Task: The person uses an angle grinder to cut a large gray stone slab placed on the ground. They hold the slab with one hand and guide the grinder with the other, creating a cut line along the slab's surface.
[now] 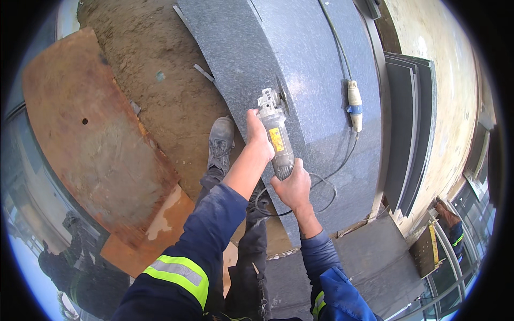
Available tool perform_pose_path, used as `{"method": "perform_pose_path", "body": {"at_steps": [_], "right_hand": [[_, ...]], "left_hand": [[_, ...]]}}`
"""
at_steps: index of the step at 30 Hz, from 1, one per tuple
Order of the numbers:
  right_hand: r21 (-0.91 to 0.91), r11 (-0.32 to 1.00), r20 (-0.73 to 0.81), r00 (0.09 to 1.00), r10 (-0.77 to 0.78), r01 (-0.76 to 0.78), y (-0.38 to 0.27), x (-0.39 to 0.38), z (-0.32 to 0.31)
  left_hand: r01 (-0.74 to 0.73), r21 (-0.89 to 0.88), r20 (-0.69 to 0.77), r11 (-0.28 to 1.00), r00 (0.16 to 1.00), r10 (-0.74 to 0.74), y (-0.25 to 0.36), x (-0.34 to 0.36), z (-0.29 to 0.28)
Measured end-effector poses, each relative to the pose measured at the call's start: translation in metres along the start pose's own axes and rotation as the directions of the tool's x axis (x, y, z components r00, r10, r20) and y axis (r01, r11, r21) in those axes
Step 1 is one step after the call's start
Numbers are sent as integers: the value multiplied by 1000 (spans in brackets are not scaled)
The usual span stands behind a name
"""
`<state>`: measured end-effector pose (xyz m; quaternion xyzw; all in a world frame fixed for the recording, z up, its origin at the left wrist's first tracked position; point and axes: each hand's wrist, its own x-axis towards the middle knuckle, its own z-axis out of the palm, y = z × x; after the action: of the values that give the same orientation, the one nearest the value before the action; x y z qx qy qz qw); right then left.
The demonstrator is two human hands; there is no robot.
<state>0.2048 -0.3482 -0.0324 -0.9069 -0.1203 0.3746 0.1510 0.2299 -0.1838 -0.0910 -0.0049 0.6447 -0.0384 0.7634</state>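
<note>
Head view, looking down: angle grinder [276, 135] gripped in both hands, disc end pointing far, set against the near-left edge of a grey speckled stone slab [316, 69]. Left hand [257, 140] closed around the grinder's front, near the head. Right hand [292, 187] closed around the rear handle, nearer the body. Grinder's black cable [326, 184] looping to the right over the slab, up to a pale plug connector [354, 106] lying on the stone. Left of the slab, sandy ground [166, 80] and a rusty metal sheet [91, 144]; a grey boot [220, 143] planted on the sand just left of the hands.
</note>
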Motion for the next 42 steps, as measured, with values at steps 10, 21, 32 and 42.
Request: {"method": "perform_pose_path", "body": {"at_steps": [10,21,32,42], "right_hand": [[72,990,-92,990,-111,117,-6,38,-21],[139,961,-209,955,-209,240,-88,167,-39],[130,963,-180,960,-213,238,-117,224,-11],[76,964,-178,955,-238,255,-114,236,-11]], "left_hand": [[-187,-63,137,980,971,194,15,3,35],[90,682,519,-725,638,568,161,76,-5],[66,671,491,-738,707,509,172,99,-2],[56,692,474,-720,717,511,174,97,2]]}}
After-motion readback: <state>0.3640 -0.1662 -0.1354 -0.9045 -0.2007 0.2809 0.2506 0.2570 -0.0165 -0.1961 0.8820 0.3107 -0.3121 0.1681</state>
